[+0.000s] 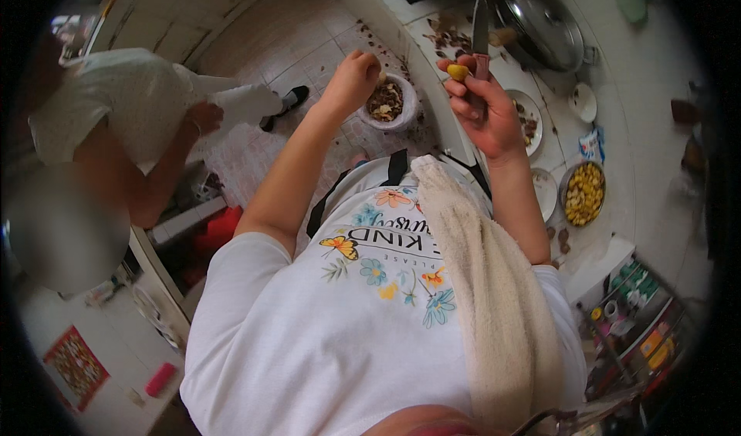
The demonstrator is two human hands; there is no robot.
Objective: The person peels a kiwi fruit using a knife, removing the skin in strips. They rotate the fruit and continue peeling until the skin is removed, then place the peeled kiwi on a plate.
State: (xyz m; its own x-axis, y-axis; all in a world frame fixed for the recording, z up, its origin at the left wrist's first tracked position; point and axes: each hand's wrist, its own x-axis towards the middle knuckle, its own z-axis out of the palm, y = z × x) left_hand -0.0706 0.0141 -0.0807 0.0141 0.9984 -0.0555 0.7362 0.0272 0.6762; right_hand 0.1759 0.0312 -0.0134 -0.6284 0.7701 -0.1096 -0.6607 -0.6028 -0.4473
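Note:
My right hand (486, 109) grips a kitchen knife (480, 28) by its reddish handle, blade pointing up and away. The same hand holds a yellow peeled chestnut (458, 72) at the fingertips. My left hand (354, 77) hovers over the rim of a pale waste bin (412, 103) full of brown shells and peelings (384, 101). Its fingers are curled, and whether they hold a bit of peel is hidden. On the counter right of my forearm, a metal bowl (564, 203) holds many yellow peeled chestnuts (584, 190).
Beyond my right hand are a lidded metal pot (538, 22), scattered shells (448, 39), a plate (537, 120) with shells and a small white dish (582, 103). A white bowl (544, 193) sits beside the chestnuts. Another person (139, 100) stands at left. Shells litter the tiled floor (301, 60).

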